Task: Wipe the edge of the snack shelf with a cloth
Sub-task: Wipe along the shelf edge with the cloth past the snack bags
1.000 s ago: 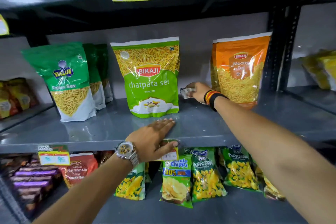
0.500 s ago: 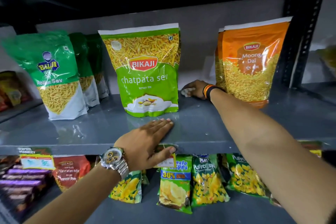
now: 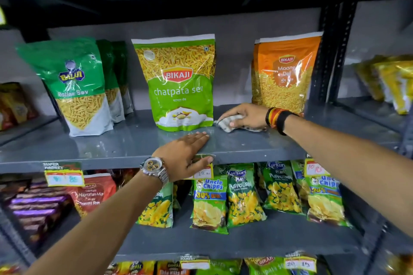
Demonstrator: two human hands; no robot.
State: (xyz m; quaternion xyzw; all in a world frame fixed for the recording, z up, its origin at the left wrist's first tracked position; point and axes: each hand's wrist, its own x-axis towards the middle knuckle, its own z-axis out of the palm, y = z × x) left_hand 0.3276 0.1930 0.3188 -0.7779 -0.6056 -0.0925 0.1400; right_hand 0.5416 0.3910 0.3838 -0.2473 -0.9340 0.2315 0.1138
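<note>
A grey metal snack shelf runs across the middle of the view. My right hand presses a crumpled whitish cloth onto the shelf top, between the green Bikaji chatpata sev pouch and the orange Moong Dal pouch. My left hand lies flat with fingers spread on the shelf's front edge, its thumb hooked over the lip onto a price tag.
Green Balaji Ratlami Sev pouches stand at the left. Below hang Uncle Chipps and Puffcorn bags, a red Navratan Mix pack and price labels. A black upright post bounds the shelf on the right.
My right hand has drawn the cloth from the back of the shelf forward, toward the front edge. My left hand has stayed planted on the shelf lip. The view tilted back up.
</note>
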